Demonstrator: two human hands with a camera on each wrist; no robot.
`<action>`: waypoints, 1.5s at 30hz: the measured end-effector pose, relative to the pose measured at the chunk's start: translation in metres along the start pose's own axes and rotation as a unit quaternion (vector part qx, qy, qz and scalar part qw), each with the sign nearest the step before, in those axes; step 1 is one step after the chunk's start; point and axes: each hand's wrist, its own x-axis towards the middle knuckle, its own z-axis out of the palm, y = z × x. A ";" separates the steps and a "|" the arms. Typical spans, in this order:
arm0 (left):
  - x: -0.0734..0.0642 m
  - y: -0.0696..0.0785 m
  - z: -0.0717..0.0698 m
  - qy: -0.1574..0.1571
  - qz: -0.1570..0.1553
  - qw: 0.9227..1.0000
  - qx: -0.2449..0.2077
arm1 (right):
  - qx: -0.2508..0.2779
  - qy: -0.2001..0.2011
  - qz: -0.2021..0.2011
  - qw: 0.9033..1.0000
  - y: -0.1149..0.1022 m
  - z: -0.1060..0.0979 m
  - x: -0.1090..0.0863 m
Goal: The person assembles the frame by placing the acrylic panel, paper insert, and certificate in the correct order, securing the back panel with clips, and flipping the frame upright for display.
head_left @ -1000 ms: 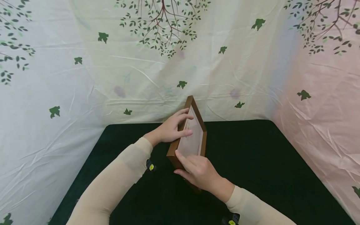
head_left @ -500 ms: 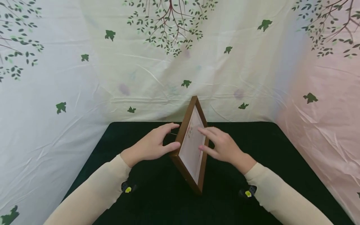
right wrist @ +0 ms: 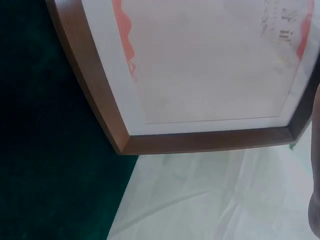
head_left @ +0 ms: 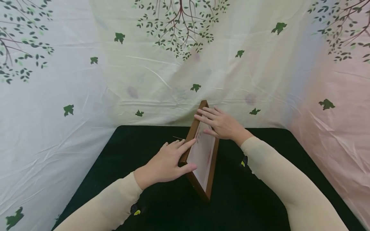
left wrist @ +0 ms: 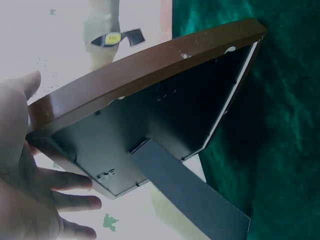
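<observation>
A brown wooden picture frame (head_left: 213, 163) stands on edge, leaning back, seen at a steep angle. Its front holds a pale print with red edging (right wrist: 125, 35). The left wrist view shows its black back (left wrist: 135, 130) and a dark support leg (left wrist: 190, 190) swung out behind. At the frame's left corner is my left hand (head_left: 164, 163), thumb on the front side and fingers extended along and past the rim. My right hand (head_left: 225, 125) lies across the upper part with straight fingers over the top rim; only a sliver of it (right wrist: 315, 170) enters the right wrist view.
Dark green cloth (head_left: 260, 179) covers the table under the frame. A pale curtain (head_left: 162, 80) printed with leaves and branches hangs close behind the table, with white and pink sides.
My right hand has left the frame's lower left corner and gone up to its top. My left hand has come down from the upper rim to the left corner.
</observation>
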 end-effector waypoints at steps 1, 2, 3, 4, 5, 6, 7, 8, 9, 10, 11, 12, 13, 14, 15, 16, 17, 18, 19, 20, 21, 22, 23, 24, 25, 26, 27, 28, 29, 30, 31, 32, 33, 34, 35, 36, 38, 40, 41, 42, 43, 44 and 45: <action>0.000 0.001 0.002 0.001 0.000 1.000 -0.001 | -0.005 0.002 -0.006 1.000 0.001 0.002 0.001; -0.001 0.002 0.003 0.003 0.003 1.000 -0.002 | -0.012 0.005 -0.011 1.000 0.003 0.003 0.002; -0.001 0.002 0.003 0.006 0.005 1.000 -0.003 | -0.017 0.009 -0.016 1.000 0.004 0.005 0.003; -0.001 0.003 0.004 0.011 0.009 1.000 -0.003 | -0.022 0.017 -0.022 0.999 0.005 0.006 0.003; -0.002 0.004 0.004 0.016 0.014 1.000 -0.004 | -0.028 0.024 -0.028 0.999 0.006 0.007 0.004; -0.002 0.005 0.005 0.020 0.018 1.000 -0.005 | -0.032 0.032 -0.034 0.998 0.007 0.007 0.005; -0.002 0.005 0.005 0.023 0.022 0.999 -0.009 | -0.036 0.042 -0.042 0.998 0.007 0.008 0.007; -0.002 0.006 0.006 0.025 0.023 0.999 -0.013 | -0.039 0.050 -0.048 0.997 0.008 0.009 0.008; -0.002 0.007 0.006 0.026 0.023 0.999 -0.017 | -0.040 0.058 -0.053 0.996 0.009 0.009 0.010; -0.002 0.008 0.006 0.026 0.020 0.999 -0.023 | -0.041 0.064 -0.059 0.995 0.010 0.009 0.012; -0.002 0.009 0.007 0.025 0.017 0.999 -0.030 | -0.043 0.068 -0.063 0.995 0.011 0.010 0.013; -0.003 0.009 0.007 0.024 0.011 0.999 -0.037 | -0.044 0.071 -0.067 0.994 0.011 0.010 0.015; -0.003 0.010 0.007 0.024 0.006 0.999 -0.044 | -0.044 0.073 -0.070 0.994 0.012 0.011 0.017; -0.003 0.011 0.007 0.022 0.000 0.999 -0.049 | -0.044 0.074 -0.073 0.994 0.012 0.011 0.019; -0.003 0.011 0.007 0.022 -0.005 0.998 -0.052 | -0.044 0.075 -0.075 0.993 0.012 0.011 0.020; -0.003 0.012 0.007 0.022 -0.008 0.998 -0.055 | -0.044 0.075 -0.077 0.993 0.012 0.011 0.022; -0.004 0.012 0.007 0.023 -0.010 0.998 -0.058 | -0.045 0.077 -0.079 0.993 0.012 0.011 0.023; -0.004 0.012 0.006 0.024 -0.010 0.998 -0.059 | -0.042 0.080 -0.082 0.993 0.012 0.011 0.024; -0.005 0.011 0.006 0.026 -0.008 0.998 -0.061 | -0.038 0.082 -0.083 0.992 0.012 0.011 0.025; -0.006 0.010 0.006 0.028 -0.006 0.998 -0.062 | -0.034 0.085 -0.085 0.992 0.012 0.011 0.026; -0.006 0.009 0.006 0.030 -0.005 0.998 -0.064 | -0.031 0.089 -0.086 0.992 0.011 0.011 0.027; -0.007 0.008 0.005 0.032 -0.002 0.997 -0.066 | -0.029 0.092 -0.087 0.992 0.011 0.012 0.027; -0.008 0.006 0.005 0.033 0.000 0.997 -0.068 | -0.025 0.095 -0.088 0.991 0.011 0.012 0.028; -0.010 0.003 0.004 0.034 0.003 0.997 -0.068 | -0.022 0.098 -0.089 0.991 0.010 0.013 0.028; -0.011 0.001 0.003 0.034 0.006 0.997 -0.068 | -0.020 0.100 -0.089 0.991 0.010 0.013 0.029; -0.011 -0.003 0.002 0.031 0.009 0.997 -0.073 | -0.018 0.104 -0.088 0.991 0.010 0.013 0.029; -0.012 -0.007 0.000 0.027 0.013 0.996 -0.080 | -0.016 0.108 -0.087 0.990 0.009 0.013 0.029; -0.012 -0.011 -0.001 0.025 0.017 0.996 -0.083 | -0.014 0.112 -0.086 0.990 0.009 0.013 0.029; -0.013 -0.016 -0.003 0.021 0.023 0.996 -0.087 | -0.010 0.117 -0.083 0.990 0.009 0.013 0.029; -0.013 -0.021 -0.006 0.018 0.028 0.995 -0.093 | -0.008 0.122 -0.081 0.989 0.009 0.013 0.030; -0.012 -0.028 -0.008 0.013 0.035 0.994 -0.101 | -0.007 0.125 -0.078 0.989 0.009 0.012 0.030; -0.011 -0.035 -0.011 0.010 0.042 0.993 -0.109 | -0.006 0.128 -0.075 0.989 0.009 0.011 0.031; -0.010 -0.042 -0.014 0.009 0.049 0.993 -0.107 | -0.007 0.128 -0.074 0.989 0.008 0.010 0.032; -0.009 -0.050 -0.017 0.013 0.058 0.993 -0.097 | -0.009 0.128 -0.073 0.989 0.008 0.009 0.033; -0.008 -0.059 -0.020 0.018 0.070 0.994 -0.082 | -0.007 0.127 -0.072 0.989 0.008 0.008 0.034; -0.007 -0.069 -0.022 0.025 0.083 0.994 -0.062 | -0.006 0.128 -0.072 0.989 0.007 0.007 0.035; -0.004 -0.086 -0.026 0.046 0.099 0.994 -0.008 | -0.003 0.131 -0.074 0.989 0.005 0.006 0.037; -0.001 -0.101 -0.028 0.066 0.105 0.991 0.045 | -0.005 0.133 -0.070 0.989 0.003 0.005 0.039; 0.001 -0.107 -0.029 0.072 0.102 0.990 0.065 | -0.007 0.133 -0.066 0.989 0.002 0.004 0.040; 0.004 -0.111 -0.030 0.076 0.095 0.989 0.078 | -0.013 0.133 -0.062 0.989 0.001 0.002 0.040; 0.007 -0.115 -0.031 0.078 0.084 0.990 0.088 | -0.022 0.130 -0.056 0.990 0.000 0.001 0.040; 0.010 -0.118 -0.031 0.079 0.074 0.989 0.096 | -0.030 0.127 -0.049 0.990 0.000 0.000 0.040; 0.014 -0.122 -0.032 0.080 0.066 0.989 0.103 | -0.037 0.122 -0.041 0.991 0.000 -0.001 0.040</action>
